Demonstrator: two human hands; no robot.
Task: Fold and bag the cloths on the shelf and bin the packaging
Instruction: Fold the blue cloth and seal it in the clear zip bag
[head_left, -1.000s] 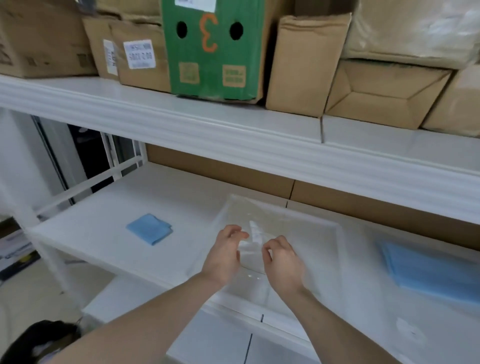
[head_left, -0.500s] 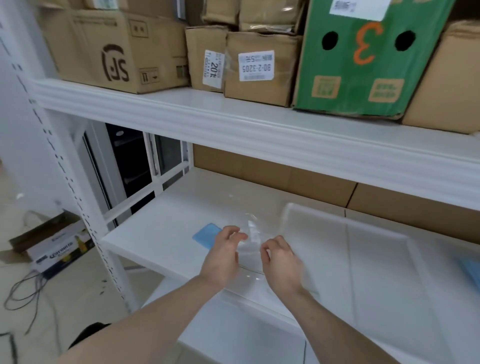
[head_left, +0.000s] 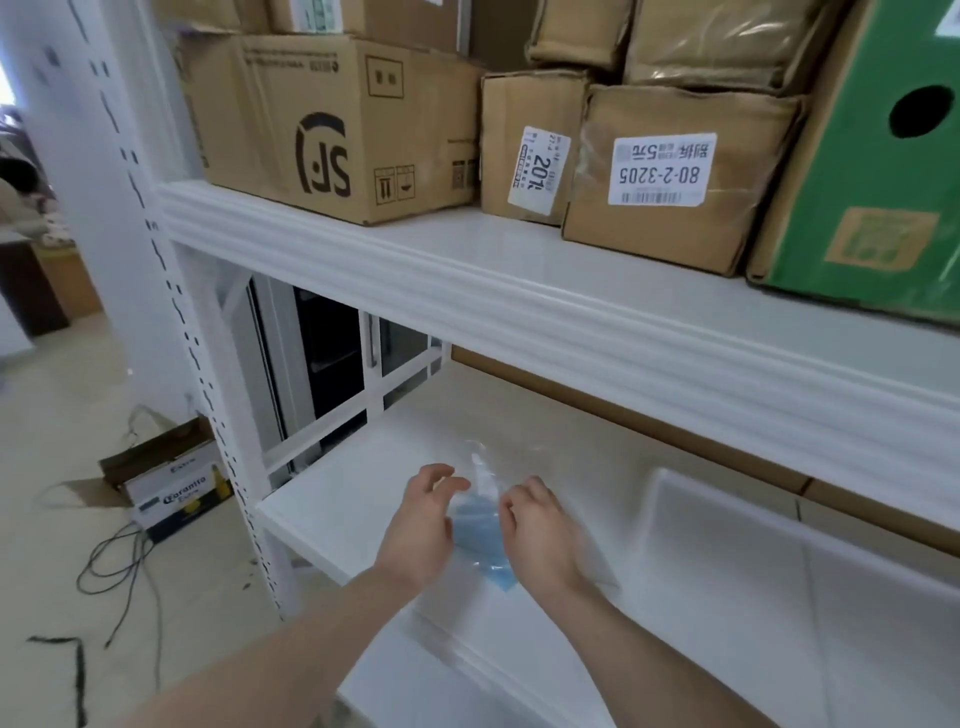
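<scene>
Hands flank a clear thin plastic bag (head_left: 480, 470) directly above the folded blue cloth (head_left: 480, 535) on the white lower shelf (head_left: 353, 499). Left hand (head_left: 421, 525) and right hand (head_left: 537, 530) pinch the bag's edges, equally near; whether the cloth lies inside cannot be told.

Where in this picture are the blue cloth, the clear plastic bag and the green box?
blue cloth (head_left: 475, 525), head view, on its middle, between the two hands.
clear plastic bag (head_left: 480, 462), head view, on its upper edge above the cloth.
green box (head_left: 878, 197), head view, on its front face, upper shelf.
</scene>
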